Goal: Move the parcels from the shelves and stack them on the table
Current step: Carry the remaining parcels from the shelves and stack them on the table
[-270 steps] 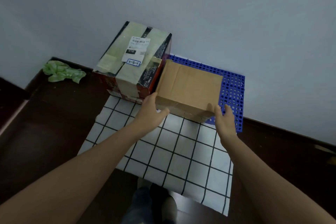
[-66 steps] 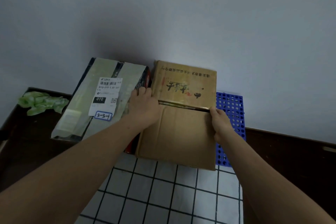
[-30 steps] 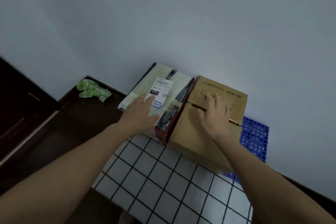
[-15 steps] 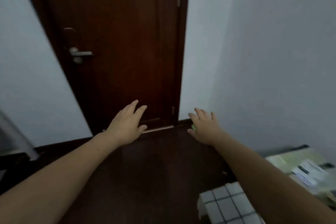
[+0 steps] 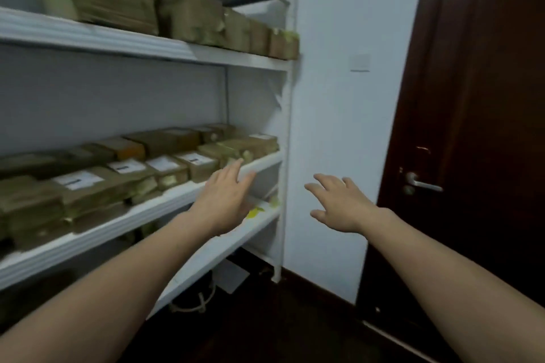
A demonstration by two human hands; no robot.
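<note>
1. Now the whole view has swung round. A second ago it looked down on the counter, where both palms lay flat on the tops of two stacked boxes; half a second ago it swept past a dark door. The white shelves (image 5: 147, 209) now fill the frame from 7 to 12 o'clock, and the door (image 5: 486, 127) stands at 3 o'clock. The counter and the boxes left on it are out of view.
2. Many parcels (image 5: 182, 169) wait on the middle shelf at 9 o'clock, lying in rows, several with white labels on top. Larger ones sit on the upper shelf (image 5: 132, 44) at 11 o'clock. All are blurred by the turn of the head, so no label can be read.
3. Both hands have come away from the boxes and carry nothing. The left hand (image 5: 224, 203) reaches in front of the middle shelf's front edge, near its right end, with fingers straight and slightly spread. Whether it touches the edge I cannot tell. The right hand (image 5: 342, 206) hovers at 3 o'clock of the left, fingers wide, in front of the white wall (image 5: 339, 112) and apart from the shelves.
4. Judging from this, one delivery is finished and a new fetch is starting. The parcels at the shelf's right end, at 12 o'clock of the left fingertips, look like the nearest pick.
5. A small yellow scrap (image 5: 255, 212) lies on the lower shelf at 4 o'clock of the left hand; it seems no part of the job.
</note>
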